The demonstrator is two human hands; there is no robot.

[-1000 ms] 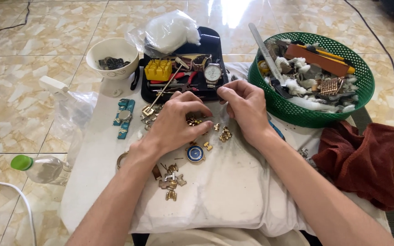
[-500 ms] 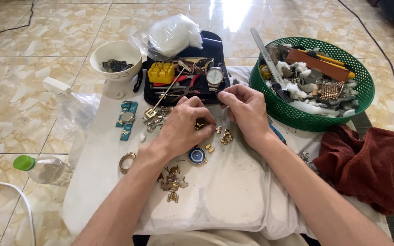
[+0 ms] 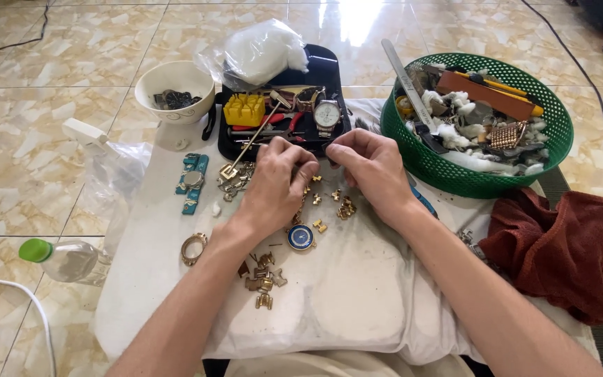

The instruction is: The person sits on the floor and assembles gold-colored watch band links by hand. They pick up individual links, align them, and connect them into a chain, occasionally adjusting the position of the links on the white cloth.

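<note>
The left hand point(image 3: 273, 185) and the right hand point(image 3: 371, 171) were curled toward each other, fingertips nearly meeting just in front of the black tool tray point(image 3: 329, 66). Both were pinched as if on something very small between them, but the piece itself was hidden by the fingers, so I cannot tell what either hand gripped.

Under and just before the hands, on the white cloth-covered surface point(image 3: 357, 293), small gold watch-band links point(image 3: 329, 202) lay scattered. Nearer the person than the links sat a round blue watch dial point(image 3: 301, 237). Further from the tray still, beside the left forearm, was a loose cluster of brass-coloured band pieces point(image 3: 263, 279), and left of that a gold watch case ring point(image 3: 193, 248).

On the tray lay a wristwatch with a white face point(image 3: 327, 113), a yellow block holder point(image 3: 244, 109), red-handled pliers and a small hammer point(image 3: 249, 146) whose head reached off the tray's front edge. A clear plastic bag with white stuffing point(image 3: 259, 52) rested on the tray's far side. Left of the tray stood a white bowl point(image 3: 174, 80) with dark parts, and before it a teal watch holder point(image 3: 191, 183). Right of the tray was a green mesh basket point(image 3: 546, 139) full of tools and scraps, with a dark red cloth point(image 3: 560, 244) lying in front of it.
</note>
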